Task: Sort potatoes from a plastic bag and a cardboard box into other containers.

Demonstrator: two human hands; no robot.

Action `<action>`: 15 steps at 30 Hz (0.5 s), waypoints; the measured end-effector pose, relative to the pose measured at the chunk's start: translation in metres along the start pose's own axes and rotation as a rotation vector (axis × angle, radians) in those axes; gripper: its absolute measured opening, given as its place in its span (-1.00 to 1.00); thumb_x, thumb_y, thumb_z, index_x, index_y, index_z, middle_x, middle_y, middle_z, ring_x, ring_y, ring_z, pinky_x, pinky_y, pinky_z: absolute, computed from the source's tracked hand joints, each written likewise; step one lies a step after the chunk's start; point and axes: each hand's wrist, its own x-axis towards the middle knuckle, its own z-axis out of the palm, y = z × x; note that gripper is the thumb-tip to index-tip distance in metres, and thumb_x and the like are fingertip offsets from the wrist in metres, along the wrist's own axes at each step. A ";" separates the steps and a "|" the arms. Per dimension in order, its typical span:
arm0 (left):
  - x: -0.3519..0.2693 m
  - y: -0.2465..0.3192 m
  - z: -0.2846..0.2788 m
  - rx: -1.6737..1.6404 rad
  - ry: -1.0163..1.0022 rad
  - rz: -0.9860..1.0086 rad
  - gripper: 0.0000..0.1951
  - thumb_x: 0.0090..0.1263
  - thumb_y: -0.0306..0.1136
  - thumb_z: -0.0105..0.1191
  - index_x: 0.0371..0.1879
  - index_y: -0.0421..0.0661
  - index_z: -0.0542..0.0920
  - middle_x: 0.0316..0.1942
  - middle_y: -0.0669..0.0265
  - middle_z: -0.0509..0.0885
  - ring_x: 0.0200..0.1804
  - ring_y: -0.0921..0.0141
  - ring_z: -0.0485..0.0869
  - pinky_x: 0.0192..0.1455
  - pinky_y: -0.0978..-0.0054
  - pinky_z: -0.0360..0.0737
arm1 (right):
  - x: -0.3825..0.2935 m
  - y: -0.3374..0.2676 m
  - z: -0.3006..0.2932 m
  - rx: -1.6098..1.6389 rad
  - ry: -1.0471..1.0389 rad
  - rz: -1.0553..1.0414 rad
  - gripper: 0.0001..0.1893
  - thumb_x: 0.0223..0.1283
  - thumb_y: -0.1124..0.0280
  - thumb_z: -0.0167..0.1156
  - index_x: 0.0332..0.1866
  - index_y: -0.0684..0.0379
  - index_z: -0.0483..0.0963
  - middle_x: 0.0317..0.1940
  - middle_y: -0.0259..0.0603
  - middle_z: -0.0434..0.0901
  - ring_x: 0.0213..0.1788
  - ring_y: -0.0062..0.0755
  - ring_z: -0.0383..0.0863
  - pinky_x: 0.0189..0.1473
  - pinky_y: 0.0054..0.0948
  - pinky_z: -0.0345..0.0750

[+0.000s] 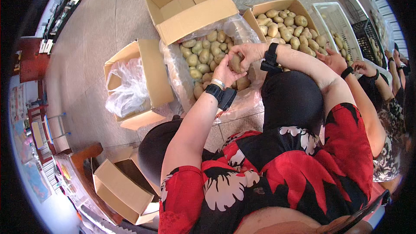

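Observation:
Between my two hands is one brown potato (235,63), above a heap of potatoes (203,56) in a container lined with clear plastic film. My left hand (225,73) touches the potato from the left and below, palm partly turned up, with a silver bracelet and a black strap at the wrist. From the upper right, my right hand (247,55) has its fingers curled round the same potato; a black strap circles this wrist too. Some potatoes under my hands are hidden.
An empty cardboard box (198,16) stands beyond the heap; a box with plastic bags (128,87) is at left. Right are a cardboard box of potatoes (286,29), a white crate (338,22) and a black crate (369,39). A co-worker's hand (333,61) reaches near the potato box.

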 end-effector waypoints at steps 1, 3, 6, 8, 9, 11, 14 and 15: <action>0.001 -0.002 -0.002 -0.007 -0.031 -0.004 -0.44 0.45 0.07 -0.31 0.25 -0.09 0.17 0.12 0.05 0.41 0.01 0.06 0.54 -0.03 0.15 0.57 | 0.000 0.000 0.002 0.012 -0.010 -0.026 -0.53 -0.13 0.49 0.34 -0.04 0.13 0.37 -0.25 -0.25 0.53 -0.30 -0.53 0.55 -0.36 -0.50 0.56; 0.001 -0.010 -0.011 -0.033 0.028 -0.041 -0.56 0.48 -0.05 -0.28 0.22 -0.03 0.24 0.15 0.13 0.39 0.00 0.08 0.53 -0.08 0.15 0.58 | -0.005 0.003 0.000 -0.119 0.002 0.086 -0.57 -0.07 0.49 0.27 -0.01 0.14 0.38 -0.24 -0.32 0.53 -0.28 -0.53 0.55 -0.34 -0.50 0.57; 0.006 -0.025 -0.023 0.068 0.318 -0.105 -0.59 0.44 -0.34 -0.13 0.26 0.10 0.21 0.17 0.26 0.34 0.11 0.14 0.44 -0.07 0.03 0.56 | -0.023 0.012 -0.022 -0.083 0.334 0.071 -0.68 0.01 0.39 0.22 -0.07 0.19 0.45 -0.31 -0.30 0.57 -0.32 -0.53 0.56 -0.34 -0.50 0.57; 0.007 -0.033 -0.028 0.177 0.330 -0.110 -0.56 0.42 -0.37 -0.13 0.28 0.10 0.19 0.19 0.25 0.31 0.12 0.14 0.43 -0.04 0.00 0.54 | -0.039 0.023 -0.040 -0.225 0.649 0.099 -0.73 0.06 0.30 0.18 -0.17 0.23 0.51 -0.40 -0.22 0.59 -0.36 -0.45 0.59 -0.32 -0.45 0.56; 0.009 -0.036 -0.029 0.295 0.367 -0.133 -0.53 0.41 -0.40 -0.12 0.29 0.09 0.17 0.21 0.25 0.28 0.14 0.14 0.42 0.00 -0.03 0.52 | -0.049 0.029 -0.049 -0.387 0.794 0.151 -0.72 0.07 0.25 0.16 -0.24 0.26 0.53 -0.45 -0.15 0.60 -0.37 -0.37 0.61 -0.31 -0.40 0.56; 0.011 -0.042 -0.030 0.325 0.366 -0.109 -0.47 0.37 -0.47 -0.13 0.32 0.10 0.14 0.25 0.23 0.22 0.15 0.15 0.41 0.05 -0.07 0.50 | -0.068 0.044 -0.060 -0.865 0.850 0.355 -0.67 0.04 0.18 0.18 -0.23 0.25 0.55 -0.35 -0.01 0.62 -0.30 -0.15 0.64 -0.24 -0.27 0.57; 0.019 -0.045 -0.032 0.378 0.417 -0.066 -0.42 0.34 -0.49 -0.10 0.35 0.12 0.10 0.20 0.22 0.29 0.09 0.19 0.46 0.03 0.08 0.54 | -0.098 0.068 -0.056 -1.081 0.689 0.680 -0.73 -0.06 0.22 0.18 -0.34 0.23 0.56 -0.37 0.03 0.61 -0.26 0.01 0.63 -0.22 -0.15 0.55; 0.023 -0.045 -0.034 0.415 0.375 -0.051 -0.39 0.32 -0.49 -0.08 0.36 0.13 0.09 0.15 0.22 0.34 0.02 0.23 0.49 0.00 0.18 0.56 | -0.104 0.074 -0.053 -1.114 0.597 0.782 -0.75 -0.09 0.26 0.19 -0.35 0.21 0.56 -0.37 0.02 0.62 -0.24 0.02 0.62 -0.22 -0.14 0.55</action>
